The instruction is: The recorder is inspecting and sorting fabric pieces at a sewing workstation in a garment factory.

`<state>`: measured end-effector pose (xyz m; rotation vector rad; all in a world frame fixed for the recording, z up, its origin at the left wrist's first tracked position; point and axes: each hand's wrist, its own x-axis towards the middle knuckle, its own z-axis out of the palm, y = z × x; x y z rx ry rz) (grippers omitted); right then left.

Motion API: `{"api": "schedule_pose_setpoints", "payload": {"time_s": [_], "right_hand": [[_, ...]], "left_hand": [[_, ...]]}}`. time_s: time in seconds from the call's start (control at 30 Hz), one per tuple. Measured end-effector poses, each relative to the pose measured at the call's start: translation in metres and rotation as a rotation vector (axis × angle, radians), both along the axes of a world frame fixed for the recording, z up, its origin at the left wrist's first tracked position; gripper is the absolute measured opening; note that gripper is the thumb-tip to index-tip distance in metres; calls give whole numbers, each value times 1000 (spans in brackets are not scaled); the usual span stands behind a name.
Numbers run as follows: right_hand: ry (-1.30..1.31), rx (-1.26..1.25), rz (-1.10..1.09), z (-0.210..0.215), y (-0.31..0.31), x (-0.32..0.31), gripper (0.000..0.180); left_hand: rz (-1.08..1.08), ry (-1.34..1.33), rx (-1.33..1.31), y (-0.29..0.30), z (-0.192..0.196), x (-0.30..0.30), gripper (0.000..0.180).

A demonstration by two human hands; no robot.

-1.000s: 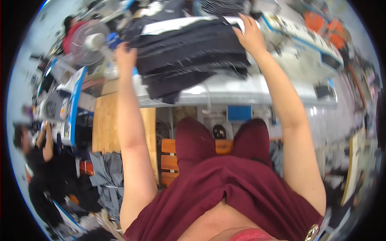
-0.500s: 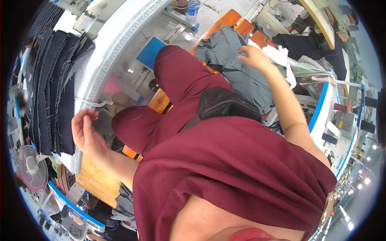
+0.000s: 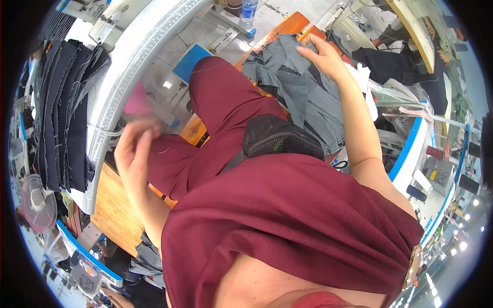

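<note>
My right hand [image 3: 324, 57] is open, thumb and fingers apart, over the far end of a heap of grey denim pieces [image 3: 303, 92]. I cannot tell whether its fingertips touch the cloth. My left hand [image 3: 132, 154] is raised beside the table edge at the left, above my knee. Its fingers are loosely bent and partly blurred, with nothing visible in them. Nearest to it is the white table edge with a ruler strip [image 3: 115, 105]. On that table lies a stack of dark denim pieces [image 3: 60, 115] with frayed edges.
A wooden bench [image 3: 275, 38] stands under the grey heap. A black mesh waist bag [image 3: 280, 137] lies across my lap. Dark fabric [image 3: 387, 65] and a blue-edged table [image 3: 408, 146] are at the right. A fan [image 3: 38, 203] stands at the lower left.
My left hand has moved right, away from the table edge and toward my lap. My right hand has risen slightly over the grey heap, its fingers spreading. The view has shifted a little.
</note>
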<state>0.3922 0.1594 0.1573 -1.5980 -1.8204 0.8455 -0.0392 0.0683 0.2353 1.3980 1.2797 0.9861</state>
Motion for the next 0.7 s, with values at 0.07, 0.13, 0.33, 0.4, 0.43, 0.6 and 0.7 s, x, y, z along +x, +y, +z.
{"api": "schedule_pose_setpoints", "payload": {"time_s": [0.07,0.13,0.33,0.4,0.43,0.6,0.7], "right_hand": [[288,55,129,37,5,-41,20],[535,61,353,74,9,-83,15],[680,227,755,146,9,-168,28],[489,574,489,127,21,-184,35],[458,239,456,120,17,-181,34],[453,-430,580,77,-1,-211,50],[220,-9,735,63,14,-199,37]], "left_hand": [[-75,-48,-8,15,10,38,27],[-287,152,267,38,10,66,52],[-21,175,698,71,-4,77,47],[194,434,861,72,1,62,47],[210,457,835,75,-2,56,45],[231,190,479,64,-45,40,35],[76,132,432,55,-54,40,54]]}}
